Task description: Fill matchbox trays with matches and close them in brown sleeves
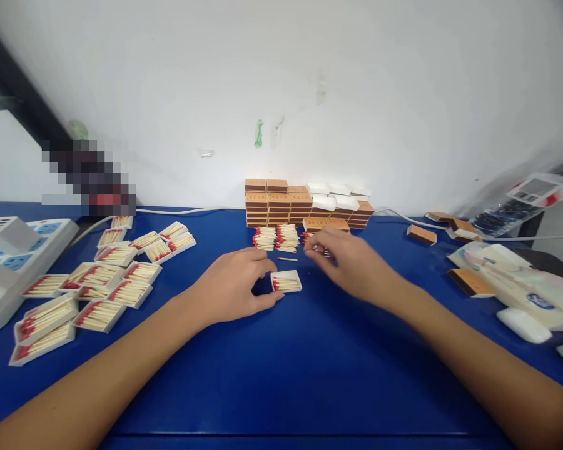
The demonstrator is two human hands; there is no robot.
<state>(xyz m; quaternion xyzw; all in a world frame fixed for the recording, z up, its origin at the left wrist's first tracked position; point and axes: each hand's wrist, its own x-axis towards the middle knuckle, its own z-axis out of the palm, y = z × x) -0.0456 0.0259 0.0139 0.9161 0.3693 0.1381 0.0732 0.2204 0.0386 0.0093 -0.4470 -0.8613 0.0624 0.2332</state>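
Note:
My left hand (237, 284) rests on the blue table (309, 375), fingers curled around the left end of a small white match tray (287, 282) partly filled with red-tipped matches. My right hand (344, 257) hovers just right of and behind the tray, its fingers pinched over loose matches (309, 240) lying there. A single match (287, 259) lies on the table behind the tray. Two bundles of matches (276, 238) sit in front of a stack of brown matchbox sleeves (281, 203).
Several filled white match trays (98, 287) spread over the left side. White power strips (9, 250) lie at the far left. White trays (338, 195) top the stack's right part. Loose brown sleeves (469, 282) and plastic-wrapped packets (520, 281) lie at right. A white wall stands behind.

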